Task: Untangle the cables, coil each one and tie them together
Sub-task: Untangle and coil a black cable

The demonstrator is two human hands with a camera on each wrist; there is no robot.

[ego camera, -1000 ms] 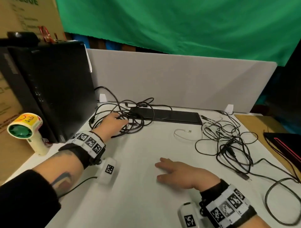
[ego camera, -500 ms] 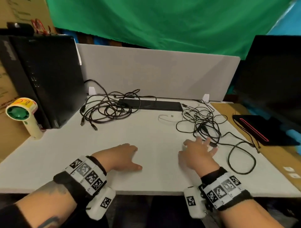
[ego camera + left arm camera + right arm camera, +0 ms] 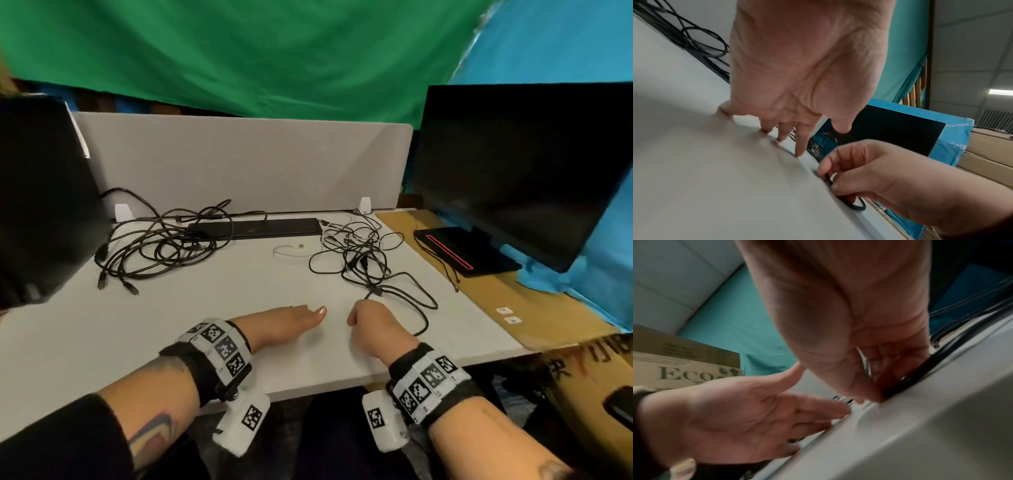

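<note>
- While the right hand (image 3: 371,323) pinches a black cable (image 3: 852,206) on the desk (image 3: 205,318), fingers curled.
- Just beside it, the left hand (image 3: 284,325) rests flat, fingers straight, holding nothing.

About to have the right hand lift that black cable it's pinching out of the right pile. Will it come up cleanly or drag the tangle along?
The black cable held by the right hand bends in loose curves, so it is likely floppy. It runs into the right tangle, so it will probably drag neighbouring loops.
</note>
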